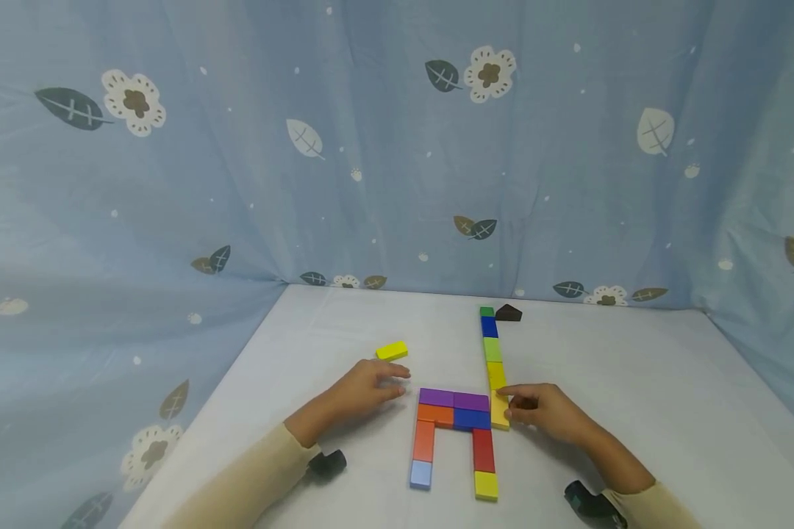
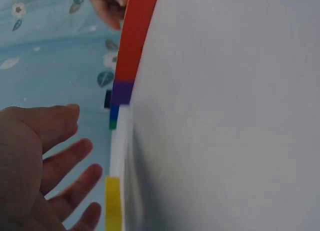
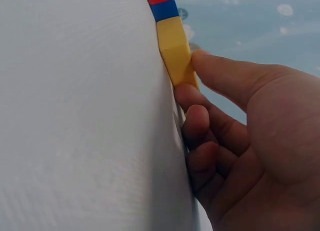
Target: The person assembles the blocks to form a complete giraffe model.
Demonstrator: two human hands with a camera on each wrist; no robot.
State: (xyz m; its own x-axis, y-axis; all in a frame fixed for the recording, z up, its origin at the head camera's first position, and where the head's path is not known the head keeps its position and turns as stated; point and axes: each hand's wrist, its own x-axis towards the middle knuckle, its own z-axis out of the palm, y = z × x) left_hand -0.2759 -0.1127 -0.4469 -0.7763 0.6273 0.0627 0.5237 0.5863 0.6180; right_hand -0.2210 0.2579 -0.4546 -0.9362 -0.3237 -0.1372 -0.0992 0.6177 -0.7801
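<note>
My right hand (image 1: pixel 551 413) pinches the amber-yellow block (image 1: pixel 500 413) at the near end of a column. In the right wrist view, the thumb presses one side of this block (image 3: pixel 175 46) and the index fingertip its end. Beyond it the column continues with a yellow block (image 1: pixel 496 375), a light green block (image 1: pixel 492 350), a blue block (image 1: pixel 489 327) and a green block (image 1: pixel 487 311). My left hand (image 1: pixel 365 391) hovers with loosely spread fingers, holding nothing. A loose yellow block (image 1: pixel 392 351) lies just beyond it, apart from the fingers.
Between the hands, two purple blocks (image 1: pixel 437 397) lie above an orange block (image 1: pixel 435 415) and a blue block (image 1: pixel 472 419). Two legs extend nearer: a coral block (image 1: pixel 424 441) with a light blue block (image 1: pixel 420 474), and a red block (image 1: pixel 483 450) with a yellow block (image 1: pixel 486 486). A dark block (image 1: pixel 509 314) lies beside the column's far end.
</note>
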